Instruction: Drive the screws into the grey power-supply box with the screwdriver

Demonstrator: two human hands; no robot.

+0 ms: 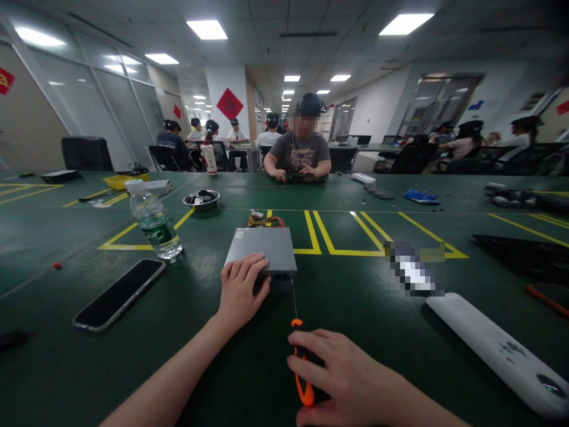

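We take this for an office floor doubling as an electronics workroom. Square ceiling lights [207, 29], a glass partition [66, 89] and a black office chair [86, 154] near the tabletop's far left corner suggest the office. Beyond the far edge, we see seated people [169, 142] grouped around other tables. The workroom shows in the green tabletop [351, 290] marked with yellow lines [312, 232], and, between its left and right edges, a screwdriver [297, 324] at a metal box [267, 246] with bundled wires [272, 221].
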